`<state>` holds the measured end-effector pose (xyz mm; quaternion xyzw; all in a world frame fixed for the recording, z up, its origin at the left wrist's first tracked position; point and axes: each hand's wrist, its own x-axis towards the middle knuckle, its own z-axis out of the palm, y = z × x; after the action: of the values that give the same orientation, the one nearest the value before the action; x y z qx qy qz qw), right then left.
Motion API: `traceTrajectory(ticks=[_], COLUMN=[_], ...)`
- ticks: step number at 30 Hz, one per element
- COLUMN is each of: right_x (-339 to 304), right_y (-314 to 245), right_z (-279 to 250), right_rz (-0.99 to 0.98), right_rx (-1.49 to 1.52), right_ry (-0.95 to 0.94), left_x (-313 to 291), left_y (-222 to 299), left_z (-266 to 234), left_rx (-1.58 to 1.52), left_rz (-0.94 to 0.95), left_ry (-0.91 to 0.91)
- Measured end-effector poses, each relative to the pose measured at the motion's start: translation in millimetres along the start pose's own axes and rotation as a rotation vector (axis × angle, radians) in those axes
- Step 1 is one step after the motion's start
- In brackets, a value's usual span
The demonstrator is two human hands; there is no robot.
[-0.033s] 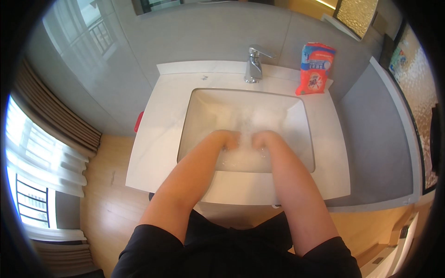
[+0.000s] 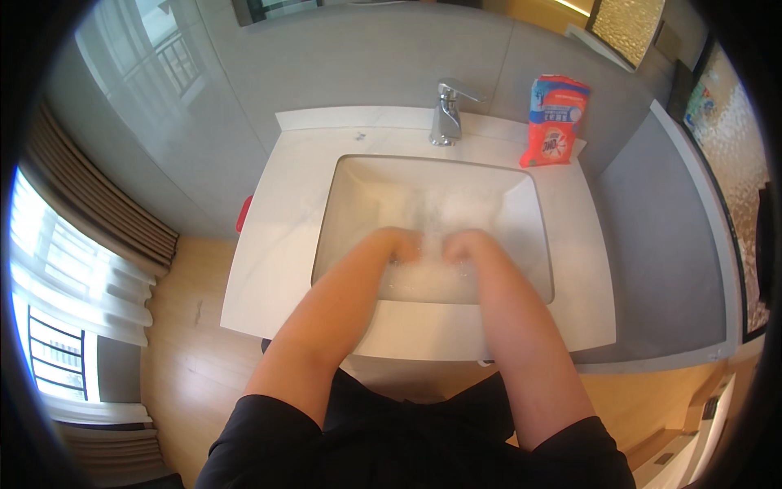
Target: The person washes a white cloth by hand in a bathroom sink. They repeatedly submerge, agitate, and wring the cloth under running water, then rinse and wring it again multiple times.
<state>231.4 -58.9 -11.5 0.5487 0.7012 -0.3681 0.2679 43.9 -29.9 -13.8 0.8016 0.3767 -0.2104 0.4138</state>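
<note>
A white rectangular sink [image 2: 340, 213] set into a pale countertop [image 2: 273, 236] holds cloudy, foamy water [image 2: 428, 285]. My left hand [image 2: 403, 244] is in this water near the middle of the basin, its wrist bent toward the right. Close beside it, a small gap apart, my right hand [image 2: 461, 244] also dips in, turned inward. Foam and water hide the fingers of both hands, so whether they hold anything does not show. Whitish suds lie just beyond the hands.
A chrome faucet [image 2: 445, 121] stands behind the basin. To its right, a red and blue plastic pouch [image 2: 557, 122] leans upright against the grey wall [image 2: 358, 69]. A small red object [image 2: 244, 214] shows past the counter's left edge. Curtains [image 2: 90, 196] hang at far left.
The foam around the fingers has shifted slightly. Both arms keep the same position.
</note>
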Motion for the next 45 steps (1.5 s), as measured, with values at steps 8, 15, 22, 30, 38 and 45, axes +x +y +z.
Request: traceTrajectory(ticks=[8, 15, 22, 30, 38, 45], right_x=[-48, -40, 1, -26, 19, 107], right_y=[26, 34, 26, -17, -15, 86], right_z=[-3, -29, -11, 0, 3, 37], right_rz=[-0.204, -0.116, -0.034, 0.115, 0.198, -0.002], right_rx=[0.426, 0.517, 0.010, 0.001, -0.145, -0.193], right_ry=[0.851, 1.032, 0.737, 0.426, 0.376, 0.344], left_x=[-37, -66, -45, -23, 4, 50], left_y=[-5, 19, 9, 13, 5, -2], left_z=[-17, -27, -19, 4, 15, 18], left_rx=[-0.236, 0.062, 0.106, 0.313, 0.444, 0.214], left_rz=[0.156, -0.155, 0.039, 0.013, -0.154, 0.091], left_ry=[0.451, 0.873, 0.761, 0.477, 0.508, 0.403])
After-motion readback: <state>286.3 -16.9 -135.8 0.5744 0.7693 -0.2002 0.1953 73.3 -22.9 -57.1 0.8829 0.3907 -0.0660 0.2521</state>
